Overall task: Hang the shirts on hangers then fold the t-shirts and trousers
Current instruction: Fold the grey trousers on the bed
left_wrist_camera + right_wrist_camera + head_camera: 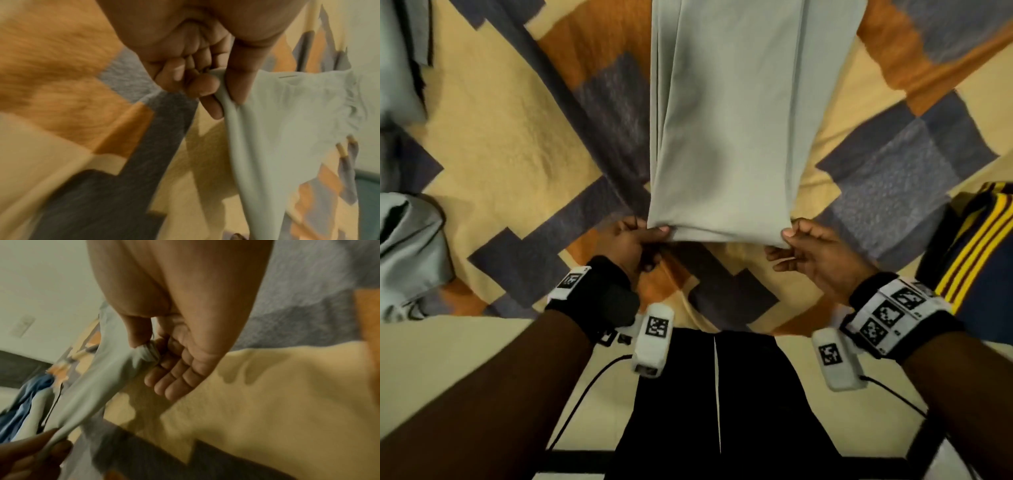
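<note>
While each hand (631, 240) (813, 253) pinches the trousers (732, 130), their far end is cut off.

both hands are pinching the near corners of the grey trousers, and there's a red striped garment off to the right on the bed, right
Not quite: the stripes are yellow, on a dark navy garment, as the head view shows. The rest holds: the left hand and right hand each pinch a near corner of the grey trousers on the bed.

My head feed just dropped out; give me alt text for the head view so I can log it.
Both hands pinch the near corners of pale grey-green trousers stretched lengthwise over a patterned blanket: left hand, right hand. A striped navy garment lies at the right edge.
</note>
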{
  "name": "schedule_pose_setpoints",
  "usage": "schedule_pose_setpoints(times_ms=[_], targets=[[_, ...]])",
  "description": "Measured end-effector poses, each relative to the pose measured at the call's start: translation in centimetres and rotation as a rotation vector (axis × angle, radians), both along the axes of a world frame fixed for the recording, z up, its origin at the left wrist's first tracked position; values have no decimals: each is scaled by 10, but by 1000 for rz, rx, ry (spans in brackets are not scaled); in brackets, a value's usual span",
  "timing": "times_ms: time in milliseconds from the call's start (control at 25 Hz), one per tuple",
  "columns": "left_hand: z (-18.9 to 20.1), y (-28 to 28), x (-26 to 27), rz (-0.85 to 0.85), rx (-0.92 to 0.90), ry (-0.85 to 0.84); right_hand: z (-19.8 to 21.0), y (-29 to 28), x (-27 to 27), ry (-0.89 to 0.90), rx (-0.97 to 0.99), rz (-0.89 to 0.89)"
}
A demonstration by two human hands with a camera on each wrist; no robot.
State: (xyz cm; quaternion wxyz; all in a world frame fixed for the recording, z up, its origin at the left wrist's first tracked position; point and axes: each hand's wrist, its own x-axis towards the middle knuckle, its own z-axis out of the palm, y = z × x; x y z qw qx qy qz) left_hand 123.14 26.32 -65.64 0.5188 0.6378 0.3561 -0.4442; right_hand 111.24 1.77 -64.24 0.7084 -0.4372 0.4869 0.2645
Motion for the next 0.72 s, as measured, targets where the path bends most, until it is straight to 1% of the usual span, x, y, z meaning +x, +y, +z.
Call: schedule_pose_setpoints(times_ms=[80, 160, 200, 280, 360, 400, 440, 520, 560, 600, 640, 720], targets=[[17, 19, -35, -79, -50, 71, 14, -1, -35, 25, -38, 122], [28, 36, -75, -178, -50, 79, 23, 8, -72, 61, -7, 169], [28, 43, -91, -272, -43, 22, 26, 14, -85, 64, 11, 169], [25, 55, -108, -557, -55, -197, 24, 23, -97, 46, 8, 136], [24, 61, -107, -812, -82, -408, 18, 28, -99, 50, 32, 81], [26, 61, -102, -903, -106, -500, 18, 29, -96, 43, 24, 78], [28, 59, -96, -965, -133, -566, 19, 28, -95, 29, -2, 70], [32, 57, -83, -1084, -169, -611, 28, 25, -90, -34, -29, 96], [33, 56, -77, -1144, -181, -632, 34, 22, -85, -67, -48, 138], [34, 55, -73, -1165, -207, -665, 41, 17, -78, -113, -55, 168], [34, 52, -69, -1135, -241, -682, 47, 11, -72, -140, -64, 197], [36, 39, -53, -980, -259, -652, 52, -8, -58, -171, -18, 211]])
